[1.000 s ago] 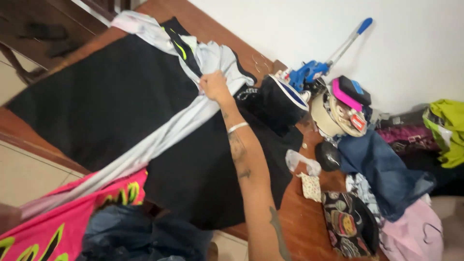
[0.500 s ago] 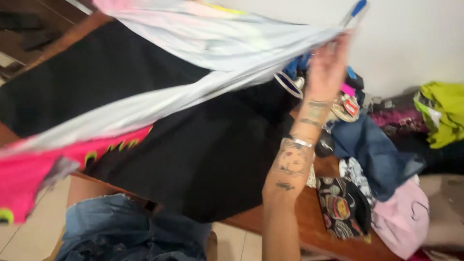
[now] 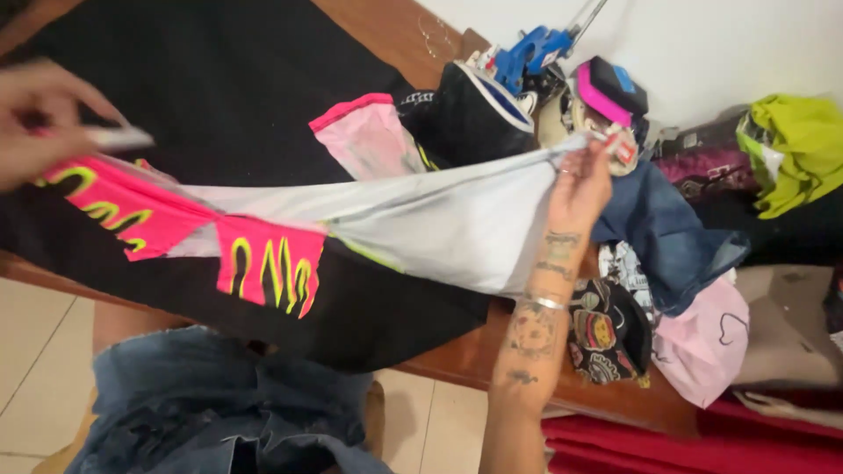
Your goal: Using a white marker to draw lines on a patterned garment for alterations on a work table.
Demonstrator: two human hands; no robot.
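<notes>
At nine o'clock, nearest the camera and blurred, the left hand pinches one end of a white garment with fingers closed on the cloth. At two o'clock the right hand grips the other end, fingers curled tight. The garment hangs stretched between them above a black cloth on the wooden table, showing pink panels with yellow-green flame shapes. Beyond, toward one o'clock, lies a heap of clothes.
</notes>
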